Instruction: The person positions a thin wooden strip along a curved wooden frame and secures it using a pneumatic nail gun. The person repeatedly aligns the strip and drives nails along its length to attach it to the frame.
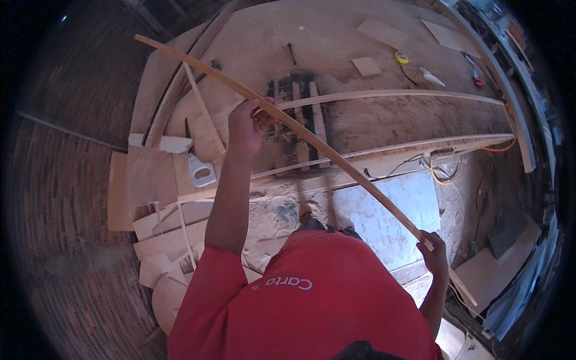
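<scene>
A long, thin wooden strip [336, 157] runs slantwise in front of me, held up above the workbench [240, 54]. Its far left end sticks out well past my left hand [247, 126], whose fingers are wrapped round the strip. Lower down at the right, my right hand [434, 255] grips the strip close to its near end. Beneath it, a pale wooden batten [390, 94] lies across the bench top. Dark-stained slats [317, 117] lie on the bench just right of my left hand.
A handsaw with a white handle [204, 173] rests at the bench's left front. Farther back are a yellow tape measure [401, 57], a small wood offcut [366, 66] and a red-handled tool [477, 81]. Board offcuts [159, 240] lie piled at lower left; an orange cable [501, 148] hangs at right.
</scene>
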A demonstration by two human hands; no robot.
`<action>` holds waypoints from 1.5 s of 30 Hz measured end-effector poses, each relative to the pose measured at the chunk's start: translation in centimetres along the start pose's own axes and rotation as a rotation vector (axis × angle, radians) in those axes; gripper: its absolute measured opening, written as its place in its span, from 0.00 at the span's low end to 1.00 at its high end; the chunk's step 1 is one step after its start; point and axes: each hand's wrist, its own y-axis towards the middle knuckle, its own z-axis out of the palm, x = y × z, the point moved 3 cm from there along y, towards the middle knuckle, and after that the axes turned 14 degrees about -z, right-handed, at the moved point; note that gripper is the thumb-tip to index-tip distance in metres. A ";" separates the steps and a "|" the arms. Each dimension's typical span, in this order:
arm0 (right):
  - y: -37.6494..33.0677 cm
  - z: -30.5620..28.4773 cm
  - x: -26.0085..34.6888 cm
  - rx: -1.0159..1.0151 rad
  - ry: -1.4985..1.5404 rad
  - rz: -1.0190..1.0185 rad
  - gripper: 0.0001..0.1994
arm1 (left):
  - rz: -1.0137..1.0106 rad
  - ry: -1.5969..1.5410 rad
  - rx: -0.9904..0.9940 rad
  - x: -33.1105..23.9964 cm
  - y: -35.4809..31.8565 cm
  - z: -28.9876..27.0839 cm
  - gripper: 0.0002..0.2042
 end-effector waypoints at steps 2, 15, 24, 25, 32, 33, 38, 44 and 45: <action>0.8 -0.1 -0.2 0.023 -0.060 -0.117 0.20 | -0.010 0.155 -0.142 -0.2 -0.9 -2.1 0.11; 10.5 -3.0 7.7 -0.209 -0.413 -0.552 0.13 | 0.073 -0.018 -0.319 0.6 0.5 -19.0 0.08; 23.3 -2.4 7.2 -0.170 -0.450 -0.755 0.12 | 0.300 0.508 -0.569 2.8 -1.4 -29.3 0.22; 25.0 -2.0 6.6 -0.122 -0.445 -0.760 0.12 | 0.341 0.669 -0.561 2.9 -2.1 -30.6 0.24; 32.7 -2.6 0.9 0.099 -0.345 -0.760 0.11 | 0.245 0.278 -0.606 5.9 -2.9 -29.9 0.21; 33.1 -2.8 -0.2 0.090 -0.331 -0.763 0.11 | 0.295 0.429 -0.622 6.5 -3.2 -28.8 0.21; 33.9 -3.9 -1.9 0.130 -0.343 -0.724 0.10 | 0.244 1.185 -0.950 7.8 -5.6 -24.2 0.18; 34.1 -4.6 -2.3 0.148 -0.367 -0.736 0.10 | 0.338 0.598 -0.808 7.5 -4.7 -26.0 0.15; 34.2 -4.8 -2.0 0.148 -0.375 -0.741 0.10 | 0.473 1.114 -0.860 7.8 -5.2 -25.2 0.15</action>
